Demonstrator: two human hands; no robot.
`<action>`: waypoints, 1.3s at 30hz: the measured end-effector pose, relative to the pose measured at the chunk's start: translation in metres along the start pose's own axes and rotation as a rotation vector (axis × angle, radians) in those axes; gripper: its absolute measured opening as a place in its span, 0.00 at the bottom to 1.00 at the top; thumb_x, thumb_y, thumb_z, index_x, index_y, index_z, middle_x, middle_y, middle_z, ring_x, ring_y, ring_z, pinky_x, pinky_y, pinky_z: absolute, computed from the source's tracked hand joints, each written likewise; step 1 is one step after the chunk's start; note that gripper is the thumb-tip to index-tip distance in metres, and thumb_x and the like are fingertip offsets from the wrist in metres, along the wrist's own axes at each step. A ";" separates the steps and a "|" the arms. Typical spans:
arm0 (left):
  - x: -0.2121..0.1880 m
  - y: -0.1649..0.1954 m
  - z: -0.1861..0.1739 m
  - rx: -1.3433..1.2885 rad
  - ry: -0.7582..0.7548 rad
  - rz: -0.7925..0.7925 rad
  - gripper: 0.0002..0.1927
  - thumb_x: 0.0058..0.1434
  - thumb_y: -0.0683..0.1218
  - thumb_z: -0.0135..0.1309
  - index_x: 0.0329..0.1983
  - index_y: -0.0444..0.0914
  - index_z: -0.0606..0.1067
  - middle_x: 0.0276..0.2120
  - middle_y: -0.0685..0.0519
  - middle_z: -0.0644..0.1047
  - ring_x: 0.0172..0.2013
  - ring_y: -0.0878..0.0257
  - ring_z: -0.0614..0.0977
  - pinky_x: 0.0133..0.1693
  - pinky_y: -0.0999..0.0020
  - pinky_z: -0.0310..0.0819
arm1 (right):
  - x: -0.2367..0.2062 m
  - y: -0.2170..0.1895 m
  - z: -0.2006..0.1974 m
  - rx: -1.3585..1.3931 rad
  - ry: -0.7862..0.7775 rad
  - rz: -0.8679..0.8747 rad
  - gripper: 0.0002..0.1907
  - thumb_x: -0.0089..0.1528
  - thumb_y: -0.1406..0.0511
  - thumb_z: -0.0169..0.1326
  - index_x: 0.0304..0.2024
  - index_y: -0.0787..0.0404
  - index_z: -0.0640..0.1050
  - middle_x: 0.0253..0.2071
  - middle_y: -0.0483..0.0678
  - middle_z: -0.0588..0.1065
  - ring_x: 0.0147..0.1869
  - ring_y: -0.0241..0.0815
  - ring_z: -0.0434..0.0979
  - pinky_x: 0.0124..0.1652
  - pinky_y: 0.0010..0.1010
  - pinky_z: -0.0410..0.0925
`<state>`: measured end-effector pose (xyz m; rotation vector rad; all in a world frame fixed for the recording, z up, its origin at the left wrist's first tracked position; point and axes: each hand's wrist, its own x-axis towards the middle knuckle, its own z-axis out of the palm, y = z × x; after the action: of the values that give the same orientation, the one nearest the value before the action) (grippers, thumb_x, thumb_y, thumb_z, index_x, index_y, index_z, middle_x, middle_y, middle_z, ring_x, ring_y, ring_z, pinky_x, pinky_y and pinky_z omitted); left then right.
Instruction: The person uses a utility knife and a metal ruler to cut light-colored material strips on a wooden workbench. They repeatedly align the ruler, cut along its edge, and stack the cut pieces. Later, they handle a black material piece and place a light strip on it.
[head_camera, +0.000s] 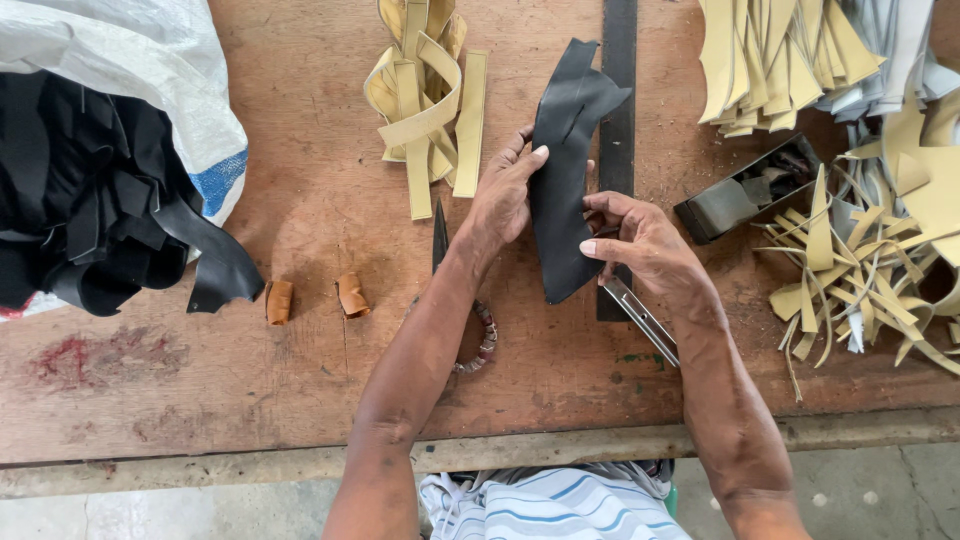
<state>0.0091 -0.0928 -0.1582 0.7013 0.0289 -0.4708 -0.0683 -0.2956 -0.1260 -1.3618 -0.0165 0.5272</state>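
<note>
Here, seen from above, a wooden worktop (300, 380). At centre, the left hand (503, 195) and right hand (640, 240) each pinch an edge of a black leather piece (562, 190). The right hand also grips a metal blade (640, 318), which could nick a finger if the leather slips. At ten o'clock, a white woven sack (150, 70) with a blue patch holds black offcuts. At one o'clock lie tan strips (760, 60).

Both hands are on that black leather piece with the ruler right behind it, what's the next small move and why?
Probably lay the black leather piece flat beside the dark metal ruler. The left hand and right hand hold it lifted and curled, and the right hand also grips a metal blade tool, which likely needs a flat piece.
</note>
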 end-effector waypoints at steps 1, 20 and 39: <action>0.000 0.000 0.001 0.006 0.011 -0.002 0.21 0.72 0.39 0.40 0.68 0.32 0.59 0.54 0.36 0.75 0.49 0.46 0.83 0.49 0.51 0.85 | 0.000 0.000 0.000 0.006 0.000 0.006 0.31 0.56 0.71 0.62 0.62 0.72 0.70 0.46 0.52 0.74 0.40 0.34 0.79 0.25 0.22 0.75; -0.034 0.021 0.033 0.346 -0.010 0.400 0.22 0.70 0.39 0.55 0.67 0.37 0.68 0.44 0.46 0.82 0.39 0.64 0.82 0.40 0.69 0.82 | -0.023 -0.031 0.019 -0.362 0.046 -0.044 0.25 0.59 0.70 0.61 0.59 0.71 0.75 0.45 0.53 0.80 0.42 0.40 0.82 0.37 0.28 0.77; -0.239 0.154 -0.112 1.710 1.186 0.824 0.24 0.60 0.48 0.65 0.54 0.30 0.73 0.44 0.38 0.77 0.43 0.45 0.79 0.41 0.53 0.77 | -0.029 0.003 0.139 -0.594 -0.193 -0.056 0.16 0.63 0.71 0.55 0.54 0.59 0.80 0.43 0.51 0.83 0.38 0.39 0.85 0.33 0.26 0.82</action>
<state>-0.1246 0.1775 -0.1062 2.4422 0.4702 0.9751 -0.1382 -0.1776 -0.0891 -1.8748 -0.3947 0.6330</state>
